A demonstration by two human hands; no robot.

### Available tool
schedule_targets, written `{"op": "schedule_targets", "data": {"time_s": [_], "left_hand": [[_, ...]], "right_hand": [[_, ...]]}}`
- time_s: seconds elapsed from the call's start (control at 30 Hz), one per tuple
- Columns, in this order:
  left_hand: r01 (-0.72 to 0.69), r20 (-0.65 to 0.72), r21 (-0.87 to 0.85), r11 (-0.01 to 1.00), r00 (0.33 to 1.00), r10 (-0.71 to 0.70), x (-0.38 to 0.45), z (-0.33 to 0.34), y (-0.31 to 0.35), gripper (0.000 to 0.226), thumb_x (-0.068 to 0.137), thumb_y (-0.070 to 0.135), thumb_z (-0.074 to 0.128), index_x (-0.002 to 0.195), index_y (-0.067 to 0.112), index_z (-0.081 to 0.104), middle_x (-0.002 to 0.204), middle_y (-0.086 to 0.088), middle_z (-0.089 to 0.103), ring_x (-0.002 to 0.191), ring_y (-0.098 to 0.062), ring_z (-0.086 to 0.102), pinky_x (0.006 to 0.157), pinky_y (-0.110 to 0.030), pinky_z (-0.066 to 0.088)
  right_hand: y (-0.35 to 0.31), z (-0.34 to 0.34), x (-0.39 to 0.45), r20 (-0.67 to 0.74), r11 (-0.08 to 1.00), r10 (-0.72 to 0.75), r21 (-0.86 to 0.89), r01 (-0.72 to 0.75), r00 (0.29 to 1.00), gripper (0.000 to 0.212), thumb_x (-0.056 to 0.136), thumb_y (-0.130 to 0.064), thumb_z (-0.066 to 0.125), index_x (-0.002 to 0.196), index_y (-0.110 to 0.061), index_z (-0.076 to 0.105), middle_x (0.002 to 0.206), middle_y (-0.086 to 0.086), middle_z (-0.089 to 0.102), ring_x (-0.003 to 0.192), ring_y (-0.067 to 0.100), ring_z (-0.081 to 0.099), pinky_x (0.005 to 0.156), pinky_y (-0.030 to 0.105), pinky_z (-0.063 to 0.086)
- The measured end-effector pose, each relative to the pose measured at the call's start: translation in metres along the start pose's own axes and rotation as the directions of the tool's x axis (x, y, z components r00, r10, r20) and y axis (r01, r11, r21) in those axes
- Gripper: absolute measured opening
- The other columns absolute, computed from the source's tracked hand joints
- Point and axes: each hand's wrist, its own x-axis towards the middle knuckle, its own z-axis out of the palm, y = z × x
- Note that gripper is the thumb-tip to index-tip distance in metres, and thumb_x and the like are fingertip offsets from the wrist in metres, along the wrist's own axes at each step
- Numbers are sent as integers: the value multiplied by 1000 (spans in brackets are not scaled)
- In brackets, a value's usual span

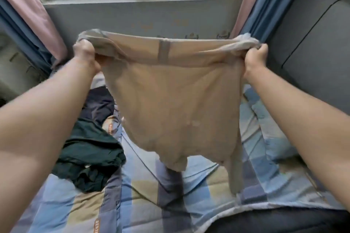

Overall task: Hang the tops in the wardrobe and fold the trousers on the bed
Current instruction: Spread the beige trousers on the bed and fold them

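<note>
at the left of the frame a dark green garment (89, 159) is heaped on the checked bedcover (132, 200), whose orange labels are too blurred to be read. the left hand (85, 55) is clenched on one end of the waistband of the beige trousers (174, 104); the waistband is stretched horizontally across mid-frame, with the legs hanging down towards the bed. the other end is pinched by the right hand (254, 56).

A bed covered by a checked quilt (144, 195) in blue, tan and grey squares carries a crumpled dark green garment (89, 159) at left, with a dark navy garment (98, 106) lying just beyond it.
</note>
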Motion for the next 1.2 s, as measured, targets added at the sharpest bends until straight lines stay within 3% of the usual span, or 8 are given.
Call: {"op": "schedule_targets", "data": {"time_s": [0.17,0.33,0.53,0.77,0.87,0.97,1.1,1.2], "left_hand": [[-340,-75,-106,934,940,334,-19,23,85,40,105,24,25,115,10,61,109,-11,69,102,-26,67,86,-36,57],[-308,-75,11,951,948,308,-5,-59,17,42,99,17,35,132,2,56,127,-21,61,117,-35,60,93,-41,53],[-117,-164,383,916,967,192,-56,-163,-158,34,91,4,43,103,18,71,111,-12,68,107,-30,63,94,-37,52],[77,-128,761,644,991,34,-56,-265,-361,54,80,-16,40,121,7,67,114,-5,65,108,-25,60,91,-36,47],[100,-86,896,433,995,-52,-51,-301,-438,61,73,-14,42,121,13,69,122,-10,68,116,-28,60,100,-41,48],[-17,32,987,158,995,-93,-57,-338,-505,57,80,-8,49,132,12,58,135,-14,59,121,-32,56,99,-39,44],[-187,128,964,-189,950,-285,-75,-379,-553,76,94,1,40,155,33,7,149,-9,36,118,-37,54,90,-43,48],[-269,179,931,-246,926,-332,-92,-393,-565,91,87,-4,43,154,41,-1,147,-8,31,99,-40,61,78,-42,50]], "right_hand": [[-88,-9,-14,-161,898,-399,134,420,903,9,76,-21,42,80,-23,35,86,5,45,78,14,41,71,32,40],[-22,-48,-68,-135,907,-397,93,411,908,30,82,-1,42,109,-14,47,102,2,53,83,-1,54,81,18,44],[141,-90,-116,103,910,-89,-396,123,991,38,87,9,44,113,-7,67,111,17,66,96,21,57,65,18,45],[354,-104,-153,185,706,204,-708,-14,961,70,81,17,28,137,-17,52,135,14,54,122,34,48,101,34,38],[420,-110,-168,247,694,243,-720,10,938,48,98,-5,37,143,-22,42,137,3,47,117,21,46,96,24,34],[486,-131,-178,298,396,284,-902,171,911,55,98,-56,30,149,-35,21,152,4,32,127,33,43,103,42,32],[539,-164,-188,424,-129,301,-869,477,854,75,99,-15,38,141,-60,-4,159,11,7,105,39,54,86,49,47],[560,-180,-200,461,-268,351,-785,559,815,57,92,-14,50,140,-40,35,156,11,23,104,37,52,77,46,43]]}}
